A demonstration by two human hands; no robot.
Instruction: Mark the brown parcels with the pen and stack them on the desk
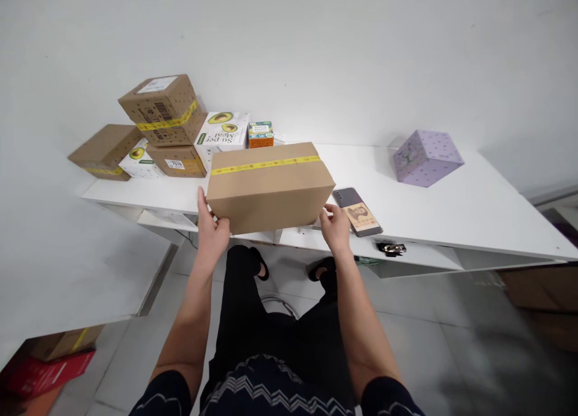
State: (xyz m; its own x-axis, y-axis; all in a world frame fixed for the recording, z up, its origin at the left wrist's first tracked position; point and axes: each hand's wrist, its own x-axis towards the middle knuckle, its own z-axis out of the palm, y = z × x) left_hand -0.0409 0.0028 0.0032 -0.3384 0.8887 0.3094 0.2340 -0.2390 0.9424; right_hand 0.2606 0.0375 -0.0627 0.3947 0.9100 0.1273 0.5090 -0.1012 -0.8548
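A brown cardboard box (270, 184) sealed with yellow tape sits at the front edge of the white table (451, 205). My left hand (210, 229) grips its lower left corner. My right hand (336, 228) holds its lower right corner. Both hands press against the box's near face from the sides.
A phone (357, 211) lies right of the box, with keys (391, 247) at the table edge. A lilac box (427, 157) stands at the right. Stacked cardboard boxes (163, 110), avocado-print cartons (222, 132) and an orange packet (261, 135) fill the back left. Boxes (49, 362) lie on the floor.
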